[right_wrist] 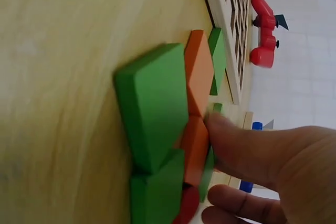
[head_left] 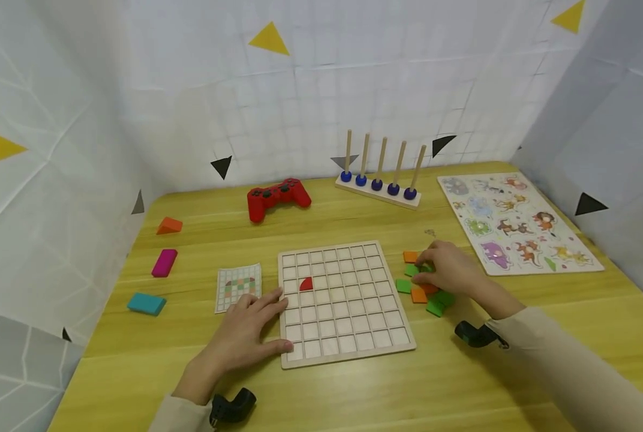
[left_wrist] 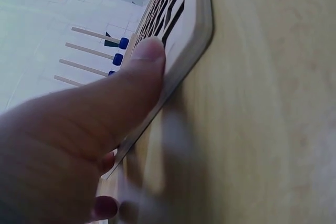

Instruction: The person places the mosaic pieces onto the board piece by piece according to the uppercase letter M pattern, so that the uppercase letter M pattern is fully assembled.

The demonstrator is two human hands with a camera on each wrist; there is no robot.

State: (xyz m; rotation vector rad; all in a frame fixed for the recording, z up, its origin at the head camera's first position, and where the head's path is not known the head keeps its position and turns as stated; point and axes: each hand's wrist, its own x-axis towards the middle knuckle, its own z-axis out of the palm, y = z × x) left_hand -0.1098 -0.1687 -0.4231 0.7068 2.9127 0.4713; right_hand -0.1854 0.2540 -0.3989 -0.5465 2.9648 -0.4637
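Right hand (head_left: 451, 270): over a loose cluster at the right of the board, palm down, fingers and thumb bent toward the tiles. Right wrist view puts the thumb tip at an orange tile; whether anything is pinched, cannot tell.

Left hand (head_left: 248, 330): fingers spread, fingertips and thumb on the left edge of the gridded wooden board (head_left: 348, 357), thumb toward its near corner. Nothing gripped.

Key relation: tiles right of the board, right hand directly over them, left hand on the board's opposite side. Right hand is clearly the nearer. Cluster's long axis runs roughly away from the person; a green square tile (head_left: 403, 286) lies just beside the board's right edge, an orange square tile (head_left: 418, 295) next to it, other greens overlapping nearer. Something red shows among them, partly hidden.

Board: nearly square, slightly skewed. One red quarter-circle tile (head_left: 306, 284) in the second column from left, third row from the far edge; across the grid from the cluster.

Outward: pattern card (head_left: 239, 288) just left of the board, near the left fingers. Beyond: red game controller (head_left: 278, 198), peg stacker (head_left: 378, 192). Far right, animal puzzle board (head_left: 518, 225).
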